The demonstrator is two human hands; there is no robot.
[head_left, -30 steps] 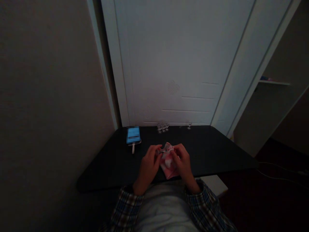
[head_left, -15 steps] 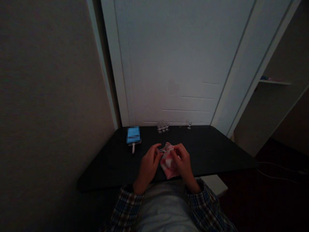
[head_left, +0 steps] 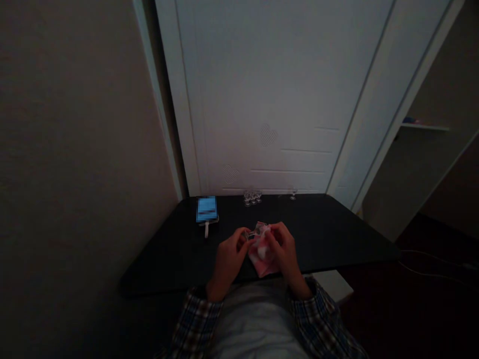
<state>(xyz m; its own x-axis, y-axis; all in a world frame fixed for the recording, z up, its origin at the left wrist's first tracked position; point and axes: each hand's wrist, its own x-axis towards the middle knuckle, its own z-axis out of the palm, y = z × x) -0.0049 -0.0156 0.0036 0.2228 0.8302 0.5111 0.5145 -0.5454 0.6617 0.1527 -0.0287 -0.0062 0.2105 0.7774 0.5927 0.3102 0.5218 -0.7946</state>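
Observation:
Over the near edge of the dark table, my left hand (head_left: 229, 253) pinches a small clear glass (head_left: 247, 234) by one end. My right hand (head_left: 282, 247) is closed on a pink and white cloth (head_left: 264, 257), which touches the glass's other end and hangs down between my hands. Farther back stands a tight cluster of small clear glasses (head_left: 253, 197), with a single small glass (head_left: 293, 195) to its right.
On the black table (head_left: 329, 229), a device with a lit blue screen (head_left: 207, 208) and a pale strap (head_left: 206, 229) is at the back left. A white panel (head_left: 258, 89) rises behind the table. A white box-like object (head_left: 333, 285) is below the front edge.
The fingers of my left hand have shifted slightly around the glass and bent closer together. The upper part of the cloth has changed its folds a little; my right hand has barely moved.

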